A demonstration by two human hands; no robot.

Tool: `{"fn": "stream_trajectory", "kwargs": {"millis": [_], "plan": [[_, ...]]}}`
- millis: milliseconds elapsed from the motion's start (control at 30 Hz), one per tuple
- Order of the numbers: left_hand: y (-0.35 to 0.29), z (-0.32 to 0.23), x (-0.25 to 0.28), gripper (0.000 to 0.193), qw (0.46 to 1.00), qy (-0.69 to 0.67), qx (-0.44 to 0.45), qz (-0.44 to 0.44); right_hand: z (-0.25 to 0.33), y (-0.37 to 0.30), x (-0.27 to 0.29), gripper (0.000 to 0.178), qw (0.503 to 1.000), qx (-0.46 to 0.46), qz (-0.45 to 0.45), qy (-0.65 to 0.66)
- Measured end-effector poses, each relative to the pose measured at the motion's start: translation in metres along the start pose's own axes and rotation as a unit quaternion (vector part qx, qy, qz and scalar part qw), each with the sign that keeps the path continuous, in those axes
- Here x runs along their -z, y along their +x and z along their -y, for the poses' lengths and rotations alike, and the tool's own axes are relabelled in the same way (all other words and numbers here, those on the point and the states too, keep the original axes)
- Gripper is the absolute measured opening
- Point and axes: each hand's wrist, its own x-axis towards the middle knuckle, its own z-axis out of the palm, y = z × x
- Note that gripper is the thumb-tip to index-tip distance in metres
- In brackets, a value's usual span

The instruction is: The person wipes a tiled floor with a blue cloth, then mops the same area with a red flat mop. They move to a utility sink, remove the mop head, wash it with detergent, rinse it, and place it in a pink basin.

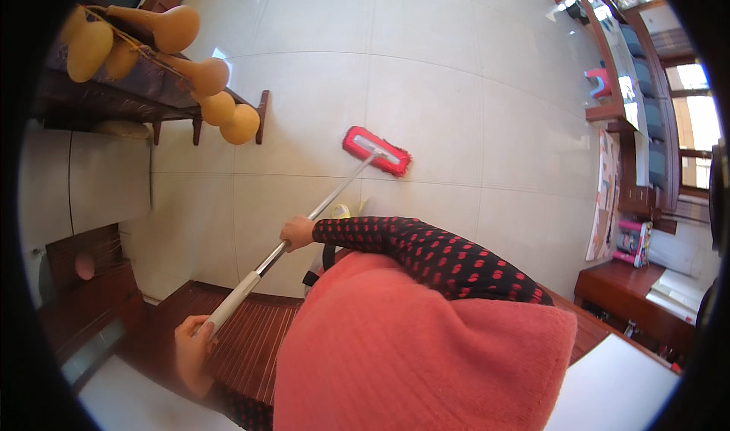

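Observation:
A flat mop slants across the view, its silver pole (332, 194) running from lower left up to a red fringed head (357, 144) on the floor. My left hand (194, 343) is closed round the end of the pale handle grip (234, 302). Farther up, my right hand (298, 233) wraps round the metal pole, with that arm reaching across in front of me. The mop head lies flat on the light tiles (426, 104), ahead of my feet. My feet are mostly hidden by the pink garment (411, 340) and my right sleeve (449, 260).
Several dried gourds (209, 75) hang at the left above a dark wooden bench (114, 100) with legs on the floor. Grey cabinet doors (110, 176) stand below it. On the right are a wooden table (608, 112), a small pink stool (599, 83) and a wooden desk (608, 288).

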Motion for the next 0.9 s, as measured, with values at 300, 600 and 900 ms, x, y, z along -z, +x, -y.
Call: {"fn": "stream_trajectory", "kwargs": {"millis": [300,600,900], "plan": [[0.037,-0.068,-0.091,0.02,0.998,-0.046,-0.033,0.013,-0.098,-0.075,0.066,0.023,0.997,-0.062,0.001,-0.036],[0.101,-0.187,-0.319,0.024,0.983,-0.031,-0.181,0.002,-0.3,-0.235,0.191,0.014,0.956,-0.2,0.004,-0.216],[0.098,-0.281,-0.377,0.026,0.953,0.053,-0.298,-0.013,-0.328,-0.308,0.31,0.012,0.947,-0.146,-0.101,-0.269]]}}
